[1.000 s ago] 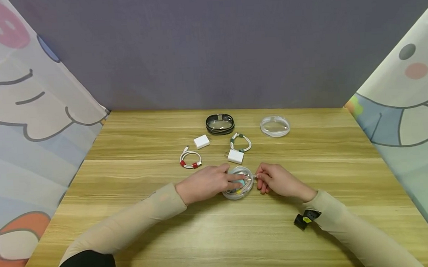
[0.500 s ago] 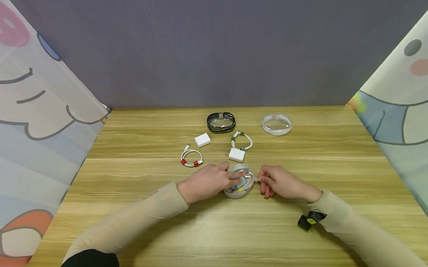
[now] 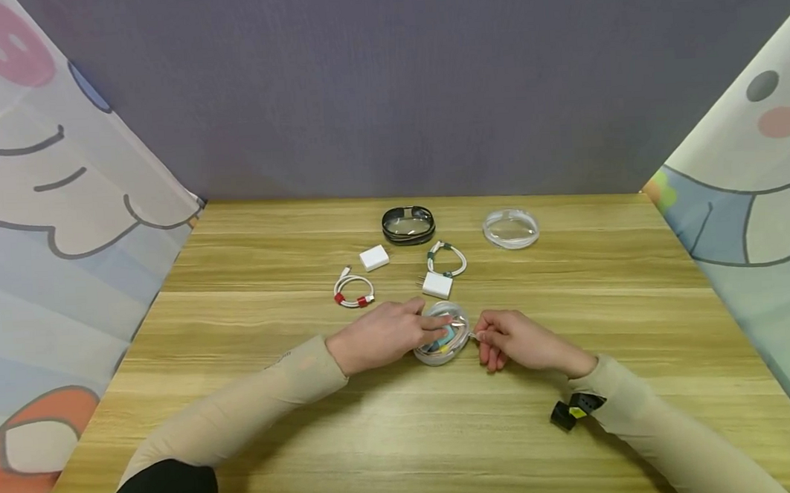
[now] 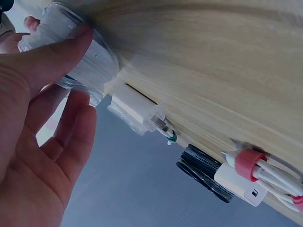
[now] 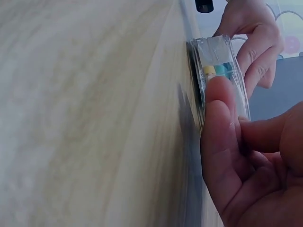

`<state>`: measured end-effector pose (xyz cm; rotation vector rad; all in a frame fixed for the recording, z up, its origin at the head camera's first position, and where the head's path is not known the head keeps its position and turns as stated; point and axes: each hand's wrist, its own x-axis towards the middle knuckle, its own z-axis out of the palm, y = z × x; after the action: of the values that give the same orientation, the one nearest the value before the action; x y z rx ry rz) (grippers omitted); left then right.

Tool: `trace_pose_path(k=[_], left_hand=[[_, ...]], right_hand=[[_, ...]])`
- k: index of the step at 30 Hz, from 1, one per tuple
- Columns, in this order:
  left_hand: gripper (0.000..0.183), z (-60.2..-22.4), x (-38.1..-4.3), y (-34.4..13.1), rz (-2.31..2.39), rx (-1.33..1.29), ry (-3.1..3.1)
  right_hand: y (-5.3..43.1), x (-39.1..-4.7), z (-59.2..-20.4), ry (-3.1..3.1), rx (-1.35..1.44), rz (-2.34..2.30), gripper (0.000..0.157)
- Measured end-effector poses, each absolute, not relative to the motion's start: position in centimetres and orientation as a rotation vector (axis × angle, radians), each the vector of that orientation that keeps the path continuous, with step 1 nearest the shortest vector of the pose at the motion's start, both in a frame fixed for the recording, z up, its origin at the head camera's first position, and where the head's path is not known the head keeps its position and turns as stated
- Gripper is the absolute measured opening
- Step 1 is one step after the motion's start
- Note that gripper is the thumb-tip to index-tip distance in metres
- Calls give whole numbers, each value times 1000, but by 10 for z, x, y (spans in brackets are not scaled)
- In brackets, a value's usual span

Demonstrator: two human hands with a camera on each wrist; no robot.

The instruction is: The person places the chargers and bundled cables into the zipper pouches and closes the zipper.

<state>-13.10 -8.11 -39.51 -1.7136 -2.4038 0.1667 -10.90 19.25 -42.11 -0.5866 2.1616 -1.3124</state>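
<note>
A round clear pouch (image 3: 434, 358) with a whitish rim lies in the middle of the table; a pale cable and blue and yellow bits show inside. My left hand (image 3: 381, 336) grips it from the left, two fingers across its top. In the left wrist view, the thumb (image 4: 61, 56) lies along one side of the pouch (image 4: 97, 61) and the other fingers are on the opposite side. My right hand (image 3: 517, 340) pinches a small pale pull tab (image 3: 473, 335) at the pouch's right edge. The right wrist view hides most of this tab behind thumb and forefinger.
Behind the pouch lie two white chargers (image 3: 374, 258), a white cable with red ties (image 3: 353, 291) and a white cable with green ties (image 3: 459, 256). Farther back are a black-rimmed clear pouch (image 3: 408, 226) and a white-rimmed one (image 3: 511, 230). A grey partition (image 3: 387, 90) closes the back.
My right hand, pinching the tab, has shifted slightly toward me along the pouch's right edge. My left hand keeps its grip on the pouch. The view has tilted slightly.
</note>
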Motion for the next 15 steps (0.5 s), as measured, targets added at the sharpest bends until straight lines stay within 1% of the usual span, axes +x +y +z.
trace_pose_path(k=[3,8,15], left_hand=[[43,-395,-131,-82,159,-1726,-2384],[52,-394,-129,-89,107,-1750,-2453],[52,-391,-128,-106,-28,-1760,-2500]], right_hand=[[193,-110,-421,2134,-556,-1341,19],[194,-110,-420,2118,-535,-1367,22],[197,-111,-419,2173,-526,-1396,22]])
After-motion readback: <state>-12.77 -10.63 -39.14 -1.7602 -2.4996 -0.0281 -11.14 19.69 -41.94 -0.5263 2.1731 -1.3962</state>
